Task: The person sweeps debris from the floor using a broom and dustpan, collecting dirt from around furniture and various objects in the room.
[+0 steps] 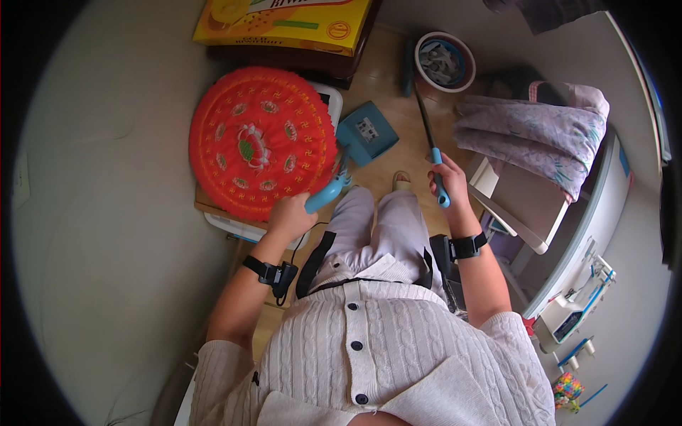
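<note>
My left hand (292, 215) grips the light-blue handle of a dustpan (379, 148), whose pan lies low over the wooden floor, a label inside it. Whether the pan touches the floor I cannot tell. In my right hand (450, 178) is the blue grip of a broom (424, 120) with a dark shaft. The shaft slants away to a dark teal broom head (408, 69), beside a round waste bin (469, 66). White and grey scraps fill the blue inner bucket of the bin. Part of the dustpan handle is hidden by my left hand.
A round red cushion (213, 175) with lotus embroidery sits at left, on stacked items. Beyond it, a yellow kiwifruit box (330, 32) rests on dark furniture. Floral fabric (533, 128) drapes over a white chair or stand at right, near a sewing machine (559, 319).
</note>
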The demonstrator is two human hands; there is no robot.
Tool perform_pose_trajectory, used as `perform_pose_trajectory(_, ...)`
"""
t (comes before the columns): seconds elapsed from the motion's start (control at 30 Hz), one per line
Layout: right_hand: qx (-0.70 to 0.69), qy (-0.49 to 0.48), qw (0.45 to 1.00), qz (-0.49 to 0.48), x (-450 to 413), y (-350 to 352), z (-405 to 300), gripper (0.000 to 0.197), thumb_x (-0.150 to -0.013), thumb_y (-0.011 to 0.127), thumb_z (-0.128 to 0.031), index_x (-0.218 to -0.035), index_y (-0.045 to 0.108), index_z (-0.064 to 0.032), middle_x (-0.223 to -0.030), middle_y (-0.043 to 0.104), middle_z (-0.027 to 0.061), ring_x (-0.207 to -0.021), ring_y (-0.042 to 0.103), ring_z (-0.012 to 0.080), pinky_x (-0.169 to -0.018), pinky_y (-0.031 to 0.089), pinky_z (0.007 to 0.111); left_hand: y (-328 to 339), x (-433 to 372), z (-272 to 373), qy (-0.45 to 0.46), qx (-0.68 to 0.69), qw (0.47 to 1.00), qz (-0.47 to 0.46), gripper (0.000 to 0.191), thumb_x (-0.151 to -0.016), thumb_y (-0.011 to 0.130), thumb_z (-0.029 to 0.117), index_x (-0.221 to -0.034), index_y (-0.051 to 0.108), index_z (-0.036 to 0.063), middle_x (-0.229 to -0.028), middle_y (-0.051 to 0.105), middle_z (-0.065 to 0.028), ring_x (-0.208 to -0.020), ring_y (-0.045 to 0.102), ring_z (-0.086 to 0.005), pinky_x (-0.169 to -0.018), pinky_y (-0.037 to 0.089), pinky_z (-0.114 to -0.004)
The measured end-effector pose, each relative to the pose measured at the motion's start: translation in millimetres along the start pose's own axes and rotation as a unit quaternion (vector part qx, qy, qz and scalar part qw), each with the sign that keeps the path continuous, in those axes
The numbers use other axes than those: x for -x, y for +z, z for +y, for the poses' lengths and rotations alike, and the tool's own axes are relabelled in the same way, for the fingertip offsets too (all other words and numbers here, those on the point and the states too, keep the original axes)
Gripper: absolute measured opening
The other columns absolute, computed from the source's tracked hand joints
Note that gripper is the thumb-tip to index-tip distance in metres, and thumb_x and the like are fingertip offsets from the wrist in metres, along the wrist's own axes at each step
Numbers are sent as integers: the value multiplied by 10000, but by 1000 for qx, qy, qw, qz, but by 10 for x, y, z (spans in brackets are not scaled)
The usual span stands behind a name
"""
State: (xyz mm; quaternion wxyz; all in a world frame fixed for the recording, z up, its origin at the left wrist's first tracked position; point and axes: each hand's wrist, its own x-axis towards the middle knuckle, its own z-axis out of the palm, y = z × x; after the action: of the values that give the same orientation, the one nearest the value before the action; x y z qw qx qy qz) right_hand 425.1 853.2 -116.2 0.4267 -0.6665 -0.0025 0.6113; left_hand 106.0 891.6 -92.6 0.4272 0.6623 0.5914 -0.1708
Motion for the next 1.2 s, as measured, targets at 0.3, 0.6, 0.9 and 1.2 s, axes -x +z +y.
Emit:
perform_pose_trajectory(0.3,350,-31,936,-4,-829,314,-76,342,-732,479,-56,-1068,497,9,-723,575,131,-582,579,211,-463,456,319,40,-1,233,15,-35,999,-1,220,-645,566,185,-825,579,59,-746,593,-181,-723,569,-361,-639,450,-444)
perform_pose_trajectory(0.6,642,-81,762,9,-594,-213,546,515,-740,428,-108,-1237,350,6,-870,594,239,-793,585,371,-705,467,442,181,10,308,12,-22,1000,15,174,-649,558,148,-793,571,51,-719,577,-193,-708,555,-376,-611,438,-443)
perform_pose_trajectory(0.9,645,-43,763,-11,-209,-1280,1043,620,-711,513,-116,-1297,314,-110,-835,605,199,-755,590,346,-671,471,436,200,-28,267,22,-15,999,45,161,-638,590,103,-771,569,15,-673,566,-202,-651,568,-360,-574,445,-392)
perform_pose_trajectory(1.2,510,57,859,-8,-392,-1781,1812,687,-710,530,-138,-1332,245,-196,-813,598,194,-748,575,363,-676,452,450,237,-63,218,-24,-32,998,48,90,-635,597,60,-688,556,0,-561,535,-125,-498,540,-207,-518,437,-306)
